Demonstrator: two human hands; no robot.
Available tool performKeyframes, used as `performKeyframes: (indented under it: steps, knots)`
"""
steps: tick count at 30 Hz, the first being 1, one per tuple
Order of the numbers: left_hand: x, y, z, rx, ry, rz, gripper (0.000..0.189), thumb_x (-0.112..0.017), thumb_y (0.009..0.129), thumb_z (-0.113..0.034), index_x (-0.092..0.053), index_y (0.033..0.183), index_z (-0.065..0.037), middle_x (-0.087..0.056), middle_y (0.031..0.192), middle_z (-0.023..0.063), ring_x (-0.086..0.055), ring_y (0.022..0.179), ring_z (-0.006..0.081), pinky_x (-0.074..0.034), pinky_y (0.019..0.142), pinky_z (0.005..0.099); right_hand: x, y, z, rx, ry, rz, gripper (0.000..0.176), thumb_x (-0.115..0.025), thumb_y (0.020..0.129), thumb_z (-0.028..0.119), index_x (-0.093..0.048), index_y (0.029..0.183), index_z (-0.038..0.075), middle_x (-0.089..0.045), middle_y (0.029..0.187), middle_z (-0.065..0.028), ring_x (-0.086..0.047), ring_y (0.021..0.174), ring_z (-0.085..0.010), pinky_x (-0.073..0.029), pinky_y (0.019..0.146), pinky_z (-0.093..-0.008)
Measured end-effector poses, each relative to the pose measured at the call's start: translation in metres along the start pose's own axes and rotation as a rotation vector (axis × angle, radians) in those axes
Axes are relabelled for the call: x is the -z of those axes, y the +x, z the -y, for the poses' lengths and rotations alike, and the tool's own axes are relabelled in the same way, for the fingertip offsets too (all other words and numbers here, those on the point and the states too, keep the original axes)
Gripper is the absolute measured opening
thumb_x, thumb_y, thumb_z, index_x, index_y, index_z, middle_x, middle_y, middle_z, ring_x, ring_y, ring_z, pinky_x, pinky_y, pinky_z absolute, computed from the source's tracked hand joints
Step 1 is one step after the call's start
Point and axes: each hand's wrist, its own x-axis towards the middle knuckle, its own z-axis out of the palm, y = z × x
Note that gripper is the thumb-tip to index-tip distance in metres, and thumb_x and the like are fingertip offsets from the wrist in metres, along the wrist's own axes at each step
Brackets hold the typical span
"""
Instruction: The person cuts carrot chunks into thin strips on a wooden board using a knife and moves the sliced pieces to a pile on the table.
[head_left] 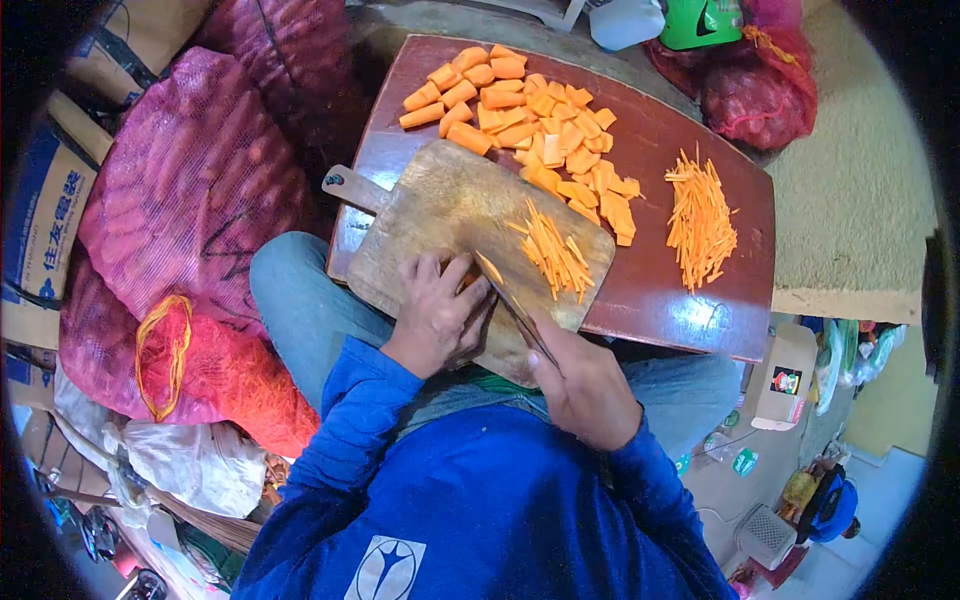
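Observation:
A wooden cutting board (420,215) with a handle lies at a slant on the low table, close to my lap. My left hand (440,312) is on the board, its fingers curled down over a carrot piece that they mostly hide. My right hand (588,385) grips a knife (525,325), the blade standing right beside my left fingertips. A thin carrot slice (489,267) sits against the blade's tip. To the right of the blade, on the board, lies a small heap of carrot sticks (555,255).
The red-brown table (655,315) carries carrot chunks (465,85), flat carrot slices (570,140) and a pile of carrot sticks (700,220). Purple mesh sacks (190,190) crowd the left side, with a red net bag (240,375). Another net bag (755,100) stands beyond the table's far right.

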Motion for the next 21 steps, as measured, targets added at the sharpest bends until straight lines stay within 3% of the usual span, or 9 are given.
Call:
performKeyframes:
  steps: [3, 10, 12, 21]
  knots:
    - [0.003, 0.001, -0.003, 0.027, 0.036, 0.036, 0.045, -0.085, 0.074, -0.019, -0.077, 0.118, -0.012, -0.066, 0.125, 0.0135, -0.058, 0.114, 0.0378, -0.039, 0.097, 0.0543, -0.008, 0.020, -0.003, 0.092, 0.149, -0.129, 0.046, -0.062, 0.104, 0.011, -0.055, 0.146, -0.008, -0.070, 0.114, -0.0352, -0.069, 0.106, -0.0532, -0.056, 0.091, -0.0513]
    - [0.002, 0.000, -0.002, 0.030, 0.056, 0.004, 0.043, -0.083, 0.078, -0.021, -0.077, 0.119, -0.013, -0.067, 0.124, 0.0117, -0.058, 0.113, 0.0362, -0.038, 0.096, 0.0541, -0.001, 0.009, -0.001, 0.124, 0.135, -0.132, 0.045, -0.062, 0.104, 0.010, -0.056, 0.144, -0.008, -0.070, 0.114, -0.0360, -0.070, 0.106, -0.0535, -0.056, 0.090, -0.0512]
    - [-0.001, -0.002, -0.002, 0.043, 0.019, 0.000, 0.032, -0.082, 0.084, -0.021, -0.077, 0.114, -0.012, -0.067, 0.121, 0.0080, -0.058, 0.112, 0.0334, -0.037, 0.096, 0.0547, 0.005, -0.002, 0.004, 0.050, 0.142, -0.086, 0.044, -0.062, 0.104, 0.010, -0.057, 0.144, -0.008, -0.070, 0.114, -0.0360, -0.070, 0.105, -0.0535, -0.057, 0.090, -0.0508]
    - [0.004, 0.001, -0.001, 0.011, -0.018, -0.040, 0.035, -0.082, 0.079, -0.019, -0.077, 0.113, -0.011, -0.067, 0.117, 0.0081, -0.059, 0.111, 0.0319, -0.038, 0.098, 0.0549, -0.008, 0.031, -0.001, 0.136, 0.168, -0.125, 0.044, -0.062, 0.104, 0.009, -0.057, 0.145, -0.007, -0.071, 0.111, -0.0329, -0.072, 0.102, -0.0505, -0.057, 0.087, -0.0507]
